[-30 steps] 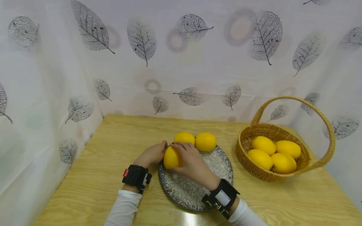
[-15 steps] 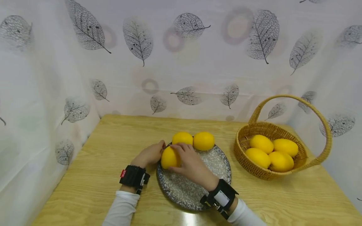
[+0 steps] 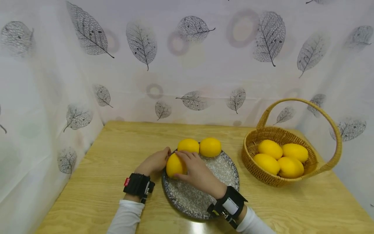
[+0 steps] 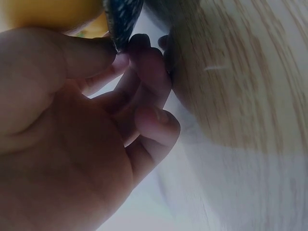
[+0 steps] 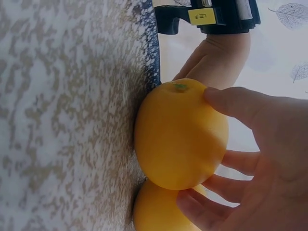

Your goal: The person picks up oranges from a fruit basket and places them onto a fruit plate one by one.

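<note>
A speckled grey plate (image 3: 191,200) with a dark rim lies on the wooden table. At its left edge, my left hand (image 3: 153,162) pinches the rim (image 4: 122,21), thumb above and fingers curled beneath. My right hand (image 3: 201,174) grips a yellow lemon (image 3: 175,165) standing on the plate's left side, thumb on one side and fingers on the other. A green stem spot shows on that lemon (image 5: 180,134) in the right wrist view. Behind it, two more lemons sit along the far rim, a left one (image 3: 188,145) and a right one (image 3: 210,147).
A wicker basket (image 3: 258,174) with a tall arched handle (image 3: 337,139) stands right of the plate. Several lemons (image 3: 270,149) lie inside it. A leaf-patterned curtain (image 3: 163,78) hangs behind and beside the table (image 3: 96,195).
The whole head view has shifted slightly. Both hands keep their places, the right one still on the lemon and the left one still at the plate's rim.
</note>
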Action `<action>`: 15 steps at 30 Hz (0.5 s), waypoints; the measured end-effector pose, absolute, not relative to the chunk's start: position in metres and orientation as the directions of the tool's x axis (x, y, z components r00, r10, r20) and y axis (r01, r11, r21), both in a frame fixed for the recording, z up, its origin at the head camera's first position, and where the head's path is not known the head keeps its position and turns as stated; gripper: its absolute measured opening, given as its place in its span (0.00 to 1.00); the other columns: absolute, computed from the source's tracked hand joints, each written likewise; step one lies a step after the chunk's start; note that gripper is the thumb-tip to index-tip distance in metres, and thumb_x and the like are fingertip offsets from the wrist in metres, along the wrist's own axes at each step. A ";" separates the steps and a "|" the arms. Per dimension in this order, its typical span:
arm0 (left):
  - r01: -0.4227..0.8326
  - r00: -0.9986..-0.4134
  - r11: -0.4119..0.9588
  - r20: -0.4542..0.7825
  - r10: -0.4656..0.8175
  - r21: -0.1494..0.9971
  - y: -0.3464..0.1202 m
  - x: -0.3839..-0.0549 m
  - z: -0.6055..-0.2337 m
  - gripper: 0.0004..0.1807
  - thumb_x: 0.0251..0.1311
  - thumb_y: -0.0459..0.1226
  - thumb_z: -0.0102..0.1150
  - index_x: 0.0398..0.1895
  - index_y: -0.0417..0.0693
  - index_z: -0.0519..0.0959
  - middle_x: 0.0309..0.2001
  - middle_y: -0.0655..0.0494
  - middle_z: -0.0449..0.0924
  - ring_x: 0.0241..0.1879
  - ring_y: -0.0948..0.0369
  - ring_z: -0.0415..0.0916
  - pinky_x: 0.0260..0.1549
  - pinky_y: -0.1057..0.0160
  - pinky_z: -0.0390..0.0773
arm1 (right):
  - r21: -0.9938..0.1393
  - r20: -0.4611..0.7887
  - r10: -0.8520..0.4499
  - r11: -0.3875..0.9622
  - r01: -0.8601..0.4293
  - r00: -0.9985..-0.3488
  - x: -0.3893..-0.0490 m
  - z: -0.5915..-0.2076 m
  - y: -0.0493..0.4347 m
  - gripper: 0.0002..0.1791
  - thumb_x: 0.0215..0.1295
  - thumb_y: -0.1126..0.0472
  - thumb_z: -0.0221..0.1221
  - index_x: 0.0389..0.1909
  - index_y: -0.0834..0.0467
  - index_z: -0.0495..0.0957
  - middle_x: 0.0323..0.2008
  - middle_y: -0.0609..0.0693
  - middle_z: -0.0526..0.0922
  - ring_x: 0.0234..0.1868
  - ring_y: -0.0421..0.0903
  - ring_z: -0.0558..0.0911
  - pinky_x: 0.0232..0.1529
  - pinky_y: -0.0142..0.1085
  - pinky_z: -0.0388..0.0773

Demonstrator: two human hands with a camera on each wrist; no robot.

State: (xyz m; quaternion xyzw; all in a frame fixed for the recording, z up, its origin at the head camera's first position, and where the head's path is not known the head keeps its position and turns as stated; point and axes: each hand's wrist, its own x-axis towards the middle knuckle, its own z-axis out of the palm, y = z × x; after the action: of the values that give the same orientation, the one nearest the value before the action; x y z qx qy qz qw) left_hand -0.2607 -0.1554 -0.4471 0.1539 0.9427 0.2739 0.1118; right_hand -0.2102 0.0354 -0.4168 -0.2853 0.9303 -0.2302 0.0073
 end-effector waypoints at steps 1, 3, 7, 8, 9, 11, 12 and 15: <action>0.232 -0.927 0.800 -0.123 0.354 0.554 -0.156 -0.261 -0.447 0.07 0.72 0.32 0.40 0.44 0.43 0.70 0.36 0.45 0.81 0.32 0.56 0.73 0.36 0.54 0.77 | -0.434 0.122 -0.536 0.728 -0.530 -0.836 -0.210 -0.416 0.036 0.42 0.58 0.45 0.64 0.71 0.56 0.63 0.69 0.56 0.68 0.67 0.55 0.66 0.68 0.52 0.68; 0.232 -0.926 0.795 -0.123 0.357 0.561 -0.156 -0.261 -0.445 0.07 0.72 0.32 0.40 0.45 0.42 0.70 0.37 0.43 0.81 0.32 0.56 0.74 0.37 0.53 0.78 | -0.434 0.127 -0.538 0.725 -0.534 -0.833 -0.211 -0.415 0.036 0.41 0.57 0.46 0.65 0.70 0.56 0.64 0.69 0.56 0.68 0.66 0.54 0.66 0.67 0.52 0.68; 0.235 -0.923 0.787 -0.124 0.365 0.571 -0.157 -0.261 -0.444 0.08 0.72 0.32 0.39 0.45 0.41 0.70 0.38 0.42 0.82 0.32 0.56 0.74 0.38 0.52 0.78 | -0.434 0.131 -0.540 0.723 -0.538 -0.831 -0.211 -0.413 0.037 0.40 0.57 0.47 0.65 0.70 0.55 0.65 0.69 0.56 0.68 0.66 0.54 0.67 0.67 0.51 0.68; 0.237 -0.921 0.786 -0.125 0.368 0.572 -0.157 -0.261 -0.444 0.08 0.72 0.32 0.39 0.45 0.41 0.70 0.38 0.42 0.82 0.32 0.55 0.74 0.38 0.52 0.78 | -0.435 0.130 -0.539 0.723 -0.536 -0.832 -0.211 -0.413 0.037 0.40 0.57 0.47 0.65 0.70 0.55 0.65 0.69 0.55 0.68 0.66 0.54 0.66 0.67 0.51 0.68; 0.240 -0.920 0.785 -0.124 0.371 0.572 -0.158 -0.262 -0.444 0.08 0.72 0.32 0.39 0.45 0.41 0.70 0.38 0.42 0.82 0.32 0.56 0.74 0.38 0.52 0.78 | -0.437 0.130 -0.537 0.723 -0.534 -0.833 -0.211 -0.412 0.038 0.40 0.57 0.47 0.65 0.70 0.55 0.65 0.69 0.55 0.68 0.66 0.53 0.66 0.67 0.51 0.68; 0.245 -0.917 0.780 -0.123 0.379 0.575 -0.158 -0.262 -0.445 0.09 0.73 0.32 0.38 0.46 0.41 0.70 0.39 0.42 0.82 0.33 0.56 0.74 0.38 0.52 0.78 | -0.442 0.130 -0.537 0.721 -0.534 -0.833 -0.211 -0.412 0.038 0.40 0.57 0.47 0.65 0.69 0.55 0.66 0.69 0.55 0.68 0.66 0.53 0.66 0.67 0.51 0.68; 0.245 -0.917 0.779 -0.123 0.380 0.577 -0.158 -0.263 -0.445 0.09 0.73 0.32 0.38 0.46 0.41 0.70 0.38 0.42 0.82 0.33 0.56 0.74 0.38 0.53 0.78 | -0.445 0.130 -0.539 0.719 -0.534 -0.832 -0.211 -0.412 0.038 0.39 0.57 0.47 0.65 0.69 0.54 0.66 0.69 0.55 0.68 0.66 0.53 0.66 0.67 0.51 0.68; 0.246 -0.915 0.775 -0.124 0.384 0.582 -0.159 -0.263 -0.446 0.09 0.73 0.32 0.37 0.46 0.42 0.70 0.39 0.42 0.82 0.33 0.56 0.74 0.38 0.53 0.78 | -0.446 0.132 -0.545 0.713 -0.541 -0.828 -0.210 -0.411 0.038 0.38 0.57 0.47 0.65 0.68 0.54 0.67 0.68 0.56 0.69 0.66 0.54 0.66 0.67 0.52 0.68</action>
State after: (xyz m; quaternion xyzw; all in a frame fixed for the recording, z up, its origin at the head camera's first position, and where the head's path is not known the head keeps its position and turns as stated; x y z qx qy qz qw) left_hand -0.2632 -0.1586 -0.4457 0.1684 0.9346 0.2899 0.1188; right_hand -0.2097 0.0379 -0.4112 -0.2935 0.9254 -0.2397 0.0046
